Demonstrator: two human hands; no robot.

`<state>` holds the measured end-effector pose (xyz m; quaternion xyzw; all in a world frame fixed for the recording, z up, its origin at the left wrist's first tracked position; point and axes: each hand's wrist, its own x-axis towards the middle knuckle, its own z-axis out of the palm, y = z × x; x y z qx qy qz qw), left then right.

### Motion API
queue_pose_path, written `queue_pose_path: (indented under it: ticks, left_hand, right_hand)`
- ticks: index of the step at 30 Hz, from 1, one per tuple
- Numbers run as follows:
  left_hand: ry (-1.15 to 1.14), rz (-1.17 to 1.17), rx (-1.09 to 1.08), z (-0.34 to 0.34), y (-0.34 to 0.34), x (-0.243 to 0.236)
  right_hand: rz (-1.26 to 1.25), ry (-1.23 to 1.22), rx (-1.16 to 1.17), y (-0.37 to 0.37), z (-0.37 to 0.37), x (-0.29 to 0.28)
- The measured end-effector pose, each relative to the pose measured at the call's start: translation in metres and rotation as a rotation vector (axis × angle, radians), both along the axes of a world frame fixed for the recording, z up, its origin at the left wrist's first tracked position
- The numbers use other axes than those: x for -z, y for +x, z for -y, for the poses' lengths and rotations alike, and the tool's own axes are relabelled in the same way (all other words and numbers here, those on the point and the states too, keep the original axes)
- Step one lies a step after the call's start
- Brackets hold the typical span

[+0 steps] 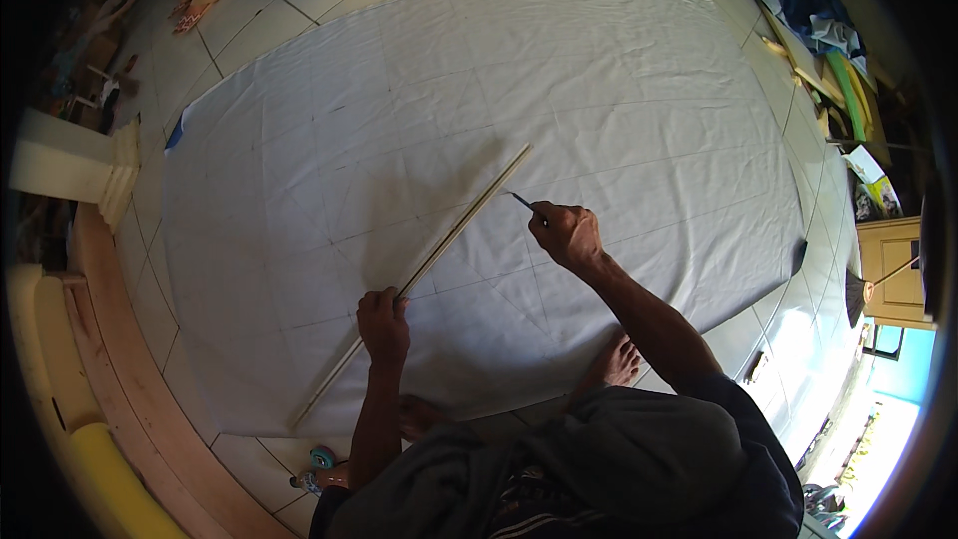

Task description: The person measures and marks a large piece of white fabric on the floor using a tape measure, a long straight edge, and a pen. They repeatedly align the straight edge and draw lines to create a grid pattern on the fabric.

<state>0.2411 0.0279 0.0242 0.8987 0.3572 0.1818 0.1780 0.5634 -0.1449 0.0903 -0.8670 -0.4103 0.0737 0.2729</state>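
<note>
A large white sheet of cloth (619,80), marked with thin drawn lines, lies spread over the tiled floor. Across it slants a long, narrow, pale straightedge (464,220), its far end toward the upper right. My left hand (383,327) grips this strip below its middle, fingers closed over it against the cloth. To the right of the strip's far half, my right hand (566,235) is closed around a slim dark pencil (521,202). Its point is directed at the strip, close to the cloth; whether it touches cannot be told.
My bare foot (614,361) stands on the cloth's near edge. A roll of tape (321,456) sits on the floor at lower left. Another person's foot (190,16) shows at far left. A white pillar base (75,160) borders the left; wood strips and cloth (813,30) are piled at far right.
</note>
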Motion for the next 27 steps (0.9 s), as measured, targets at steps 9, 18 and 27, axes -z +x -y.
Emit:
queue_pose_path:
  ticks: [9,18,27]
  left_hand:
    - [-0.093,0.059,0.029,0.023,0.022,-0.012]
    - [-0.278,-0.079,0.113,0.046,0.068,-0.019]
    - [-0.285,-0.089,0.185,0.067,0.079,-0.010]
  right_hand:
    - [0.055,-0.183,0.047,0.017,-0.022,-0.007]
    - [-0.066,-0.367,-0.002,0.036,-0.043,-0.022]
    - [-0.002,-0.326,-0.040,0.026,-0.041,-0.021]
